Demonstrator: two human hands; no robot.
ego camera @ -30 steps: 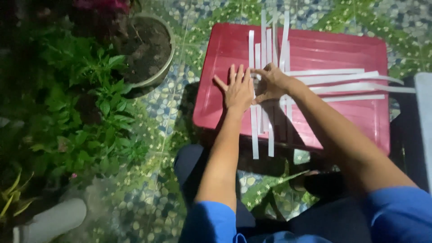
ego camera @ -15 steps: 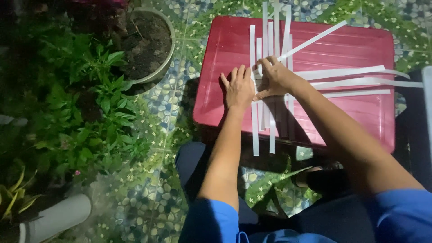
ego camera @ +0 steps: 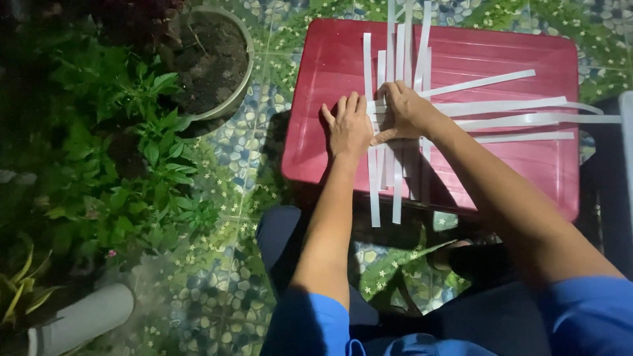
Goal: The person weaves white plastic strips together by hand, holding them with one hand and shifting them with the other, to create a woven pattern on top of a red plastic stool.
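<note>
strips (ego camera: 501,105): white, plain
table (ego camera: 330,72): red, faintly ribbed
floor (ego camera: 244,158): green tiles patterned with blue-grey pebbles and small white flowers
sleeves (ego camera: 310,326): blue
pot (ego camera: 239,86): pale rim, dark brown soil
plants (ego camera: 125,151): green leaves, tiny pink flowers

- White strips (ego camera: 501,105): long, thin, flat, crossing in a loose weave on the red worktop (ego camera: 316,86).
- Upright ones overhang the near edge; sideways ones fan rightward.

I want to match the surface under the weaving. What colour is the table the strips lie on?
Red: the table shows plainly in the head view.
</note>
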